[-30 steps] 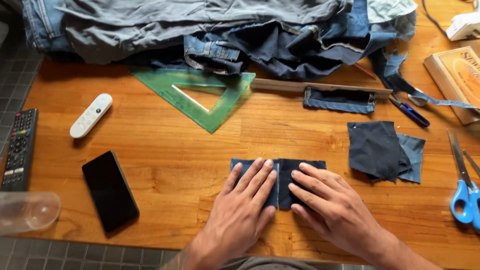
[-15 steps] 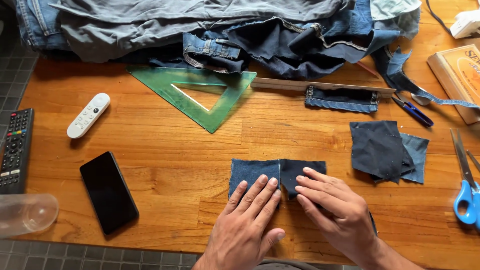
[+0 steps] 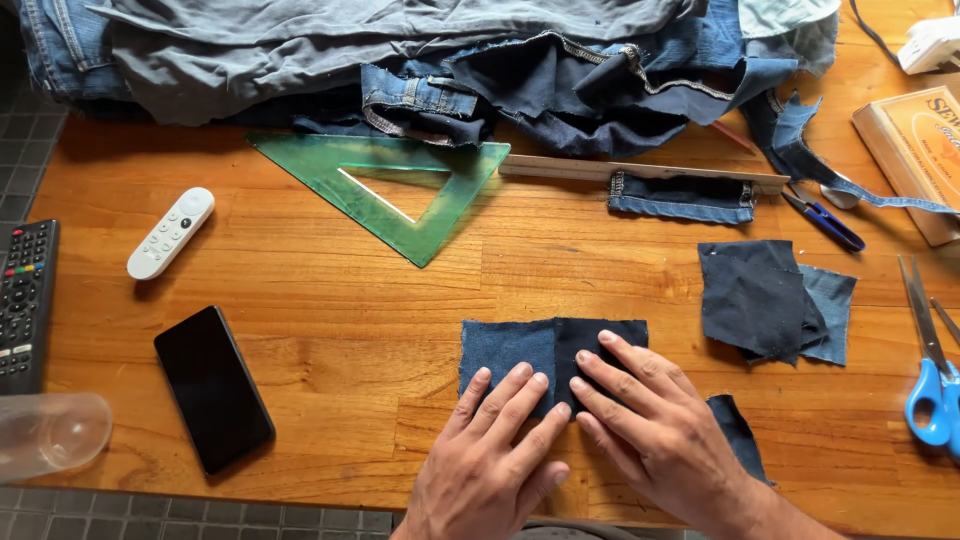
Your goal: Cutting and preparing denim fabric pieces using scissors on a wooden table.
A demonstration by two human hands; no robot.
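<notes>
Two dark blue denim patches lie side by side on the wooden table, meeting at a middle seam. My left hand lies flat with its fingertips on the lower part of the left patch. My right hand presses flat on the right patch, fingers spread toward the seam. Neither hand grips anything. Another dark denim scrap shows under my right wrist.
A pile of jeans fills the far edge. In front lie a green set square, a wooden ruler, a denim strip and snips. Stacked denim squares, blue scissors at right. White remote, black remote, phone, plastic cup at left.
Both hands have slid back toward me along the patches, uncovering more of the denim's far part. The patches stay in place on the table.
</notes>
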